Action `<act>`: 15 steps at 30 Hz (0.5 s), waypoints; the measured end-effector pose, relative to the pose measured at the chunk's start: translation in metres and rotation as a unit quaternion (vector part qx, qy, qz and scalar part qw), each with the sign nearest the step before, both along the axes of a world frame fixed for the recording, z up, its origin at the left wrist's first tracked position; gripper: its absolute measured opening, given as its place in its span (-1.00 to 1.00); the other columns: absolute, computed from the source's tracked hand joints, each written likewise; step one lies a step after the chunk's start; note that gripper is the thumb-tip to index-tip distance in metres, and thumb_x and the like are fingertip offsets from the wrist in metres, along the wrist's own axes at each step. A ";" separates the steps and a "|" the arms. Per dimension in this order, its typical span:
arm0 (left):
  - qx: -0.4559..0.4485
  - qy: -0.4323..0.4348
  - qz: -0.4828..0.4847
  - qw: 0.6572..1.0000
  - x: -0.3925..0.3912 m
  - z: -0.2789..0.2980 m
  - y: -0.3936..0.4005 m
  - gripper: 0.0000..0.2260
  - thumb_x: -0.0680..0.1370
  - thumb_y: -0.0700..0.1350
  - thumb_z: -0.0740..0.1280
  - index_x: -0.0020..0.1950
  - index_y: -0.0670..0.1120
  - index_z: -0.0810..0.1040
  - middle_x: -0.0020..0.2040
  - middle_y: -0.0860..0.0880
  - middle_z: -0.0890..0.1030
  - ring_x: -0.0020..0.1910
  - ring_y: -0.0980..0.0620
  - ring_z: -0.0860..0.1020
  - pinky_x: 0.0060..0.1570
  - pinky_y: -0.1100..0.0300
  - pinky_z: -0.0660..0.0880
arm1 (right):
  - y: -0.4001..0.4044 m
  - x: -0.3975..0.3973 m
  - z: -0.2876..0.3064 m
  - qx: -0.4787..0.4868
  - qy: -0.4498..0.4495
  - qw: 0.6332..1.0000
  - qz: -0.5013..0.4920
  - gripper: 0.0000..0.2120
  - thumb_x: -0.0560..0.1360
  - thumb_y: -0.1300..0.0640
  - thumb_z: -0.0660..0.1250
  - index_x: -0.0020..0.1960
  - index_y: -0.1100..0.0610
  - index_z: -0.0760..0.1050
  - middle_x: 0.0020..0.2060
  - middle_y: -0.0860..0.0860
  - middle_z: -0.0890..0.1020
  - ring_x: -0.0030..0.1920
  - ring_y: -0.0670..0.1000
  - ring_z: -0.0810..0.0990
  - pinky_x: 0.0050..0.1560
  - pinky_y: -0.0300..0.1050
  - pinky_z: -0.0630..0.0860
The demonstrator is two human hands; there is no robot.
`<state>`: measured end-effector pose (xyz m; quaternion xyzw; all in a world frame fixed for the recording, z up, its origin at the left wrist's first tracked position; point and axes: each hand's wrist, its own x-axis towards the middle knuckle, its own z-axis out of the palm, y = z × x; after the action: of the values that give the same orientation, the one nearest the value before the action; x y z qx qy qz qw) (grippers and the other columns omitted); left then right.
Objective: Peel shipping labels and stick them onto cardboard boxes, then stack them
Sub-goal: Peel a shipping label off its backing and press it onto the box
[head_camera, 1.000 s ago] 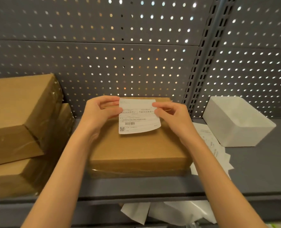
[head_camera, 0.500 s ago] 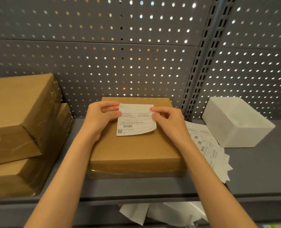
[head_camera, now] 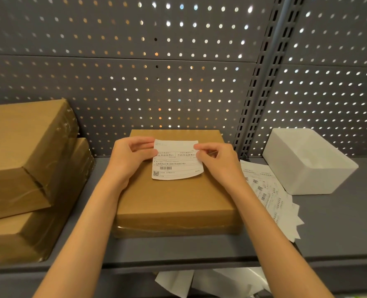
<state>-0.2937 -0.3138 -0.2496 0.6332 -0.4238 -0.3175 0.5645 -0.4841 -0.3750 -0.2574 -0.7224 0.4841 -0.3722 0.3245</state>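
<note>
Grey pegboard (head_camera: 178, 82) backed the shelf (head_camera: 339, 222) where both hands pinched a label (head_camera: 177, 161) over the box (head_camera: 176, 203): left hand (head_camera: 131, 158) at its left edge, right hand (head_camera: 217, 160) at its top right corner. White, printed with barcode, its lower edge curled; contact with the box was unclear

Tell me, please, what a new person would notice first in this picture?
First, the white shipping label, pinched at its top corners by the left hand and the right hand over the cardboard box at the shelf's centre. Next, two stacked boxes at left, and a white foam box at right.
</note>
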 end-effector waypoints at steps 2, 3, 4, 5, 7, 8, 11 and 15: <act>0.002 -0.010 0.002 1.000 0.000 -0.001 -0.001 -0.76 0.44 -0.33 0.41 0.03 -0.06 0.60 -0.06 0.01 0.66 -0.06 0.14 0.62 -0.03 0.31 0.52 | 0.000 0.000 0.000 -0.001 0.005 1.000 -0.002 -0.78 0.52 0.17 0.30 0.13 0.04 0.60 -0.17 -0.19 0.55 -0.28 -0.28 0.43 -0.35 -0.51 0.33; 0.003 -0.016 0.004 1.000 0.000 -0.002 -0.001 -0.76 0.44 -0.32 0.41 0.04 -0.07 0.60 -0.06 0.02 0.66 -0.06 0.15 0.62 -0.04 0.32 0.52 | 0.000 0.000 -0.001 -0.001 0.005 1.000 -0.002 -0.78 0.51 0.17 0.30 0.13 0.05 0.61 -0.21 -0.21 0.54 -0.31 -0.28 0.42 -0.34 -0.54 0.33; 0.003 -0.023 0.006 1.000 -0.001 -0.002 -0.001 -0.76 0.44 -0.32 0.41 0.05 -0.07 0.60 -0.07 0.03 0.66 -0.07 0.17 0.61 -0.06 0.35 0.51 | 0.000 0.000 -0.001 -0.002 0.008 1.000 -0.003 -0.78 0.51 0.18 0.29 0.13 0.05 0.61 -0.24 -0.23 0.52 -0.32 -0.27 0.41 -0.34 -0.54 0.32; 0.002 -0.030 0.007 1.000 -0.001 -0.002 -0.001 -0.76 0.44 -0.31 0.41 0.05 -0.07 0.60 -0.08 0.04 0.65 -0.09 0.19 0.61 -0.09 0.38 0.51 | -0.001 0.000 -0.002 -0.003 0.013 1.000 -0.005 -0.77 0.51 0.18 0.29 0.13 0.04 0.61 -0.26 -0.24 0.51 -0.33 -0.26 0.41 -0.35 -0.52 0.33; -0.001 -0.043 0.007 0.999 -0.002 -0.003 -0.001 -0.75 0.44 -0.32 0.41 0.06 -0.08 0.60 -0.08 0.05 0.65 -0.09 0.20 0.61 -0.07 0.37 0.51 | -0.001 0.000 -0.003 -0.007 0.024 1.000 -0.008 -0.77 0.52 0.17 0.29 0.13 0.04 0.61 -0.28 -0.24 0.50 -0.34 -0.25 0.40 -0.38 -0.50 0.32; -0.002 -0.049 0.007 0.999 -0.002 -0.003 -0.001 -0.75 0.44 -0.32 0.42 0.06 -0.09 0.60 -0.08 0.04 0.65 -0.08 0.19 0.61 -0.04 0.35 0.52 | -0.001 0.000 -0.003 -0.009 0.028 1.000 -0.009 -0.77 0.52 0.16 0.29 0.13 0.04 0.61 -0.29 -0.24 0.49 -0.35 -0.24 0.40 -0.39 -0.51 0.31; -0.001 -0.067 0.006 0.998 -0.001 -0.005 0.000 -0.74 0.43 -0.32 0.42 0.09 -0.13 0.60 -0.07 0.03 0.65 -0.08 0.18 0.62 0.01 0.29 0.53 | 0.000 0.001 -0.003 -0.016 0.039 0.999 -0.010 -0.78 0.51 0.17 0.29 0.12 0.04 0.61 -0.32 -0.24 0.48 -0.36 -0.25 0.40 -0.40 -0.53 0.30; 0.000 -0.087 0.008 0.996 -0.002 -0.006 0.000 -0.74 0.43 -0.31 0.43 0.10 -0.12 0.60 -0.07 0.00 0.66 -0.07 0.14 0.62 0.07 0.20 0.52 | 0.001 0.000 -0.003 -0.016 0.048 0.999 -0.011 -0.78 0.51 0.17 0.29 0.12 0.04 0.62 -0.37 -0.24 0.46 -0.38 -0.32 0.42 -0.41 -0.51 0.29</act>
<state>-0.2953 -0.3140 -0.2554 0.6618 -0.4663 -0.2565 0.5281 -0.4836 -0.3743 -0.2600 -0.7392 0.5007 -0.3487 0.2851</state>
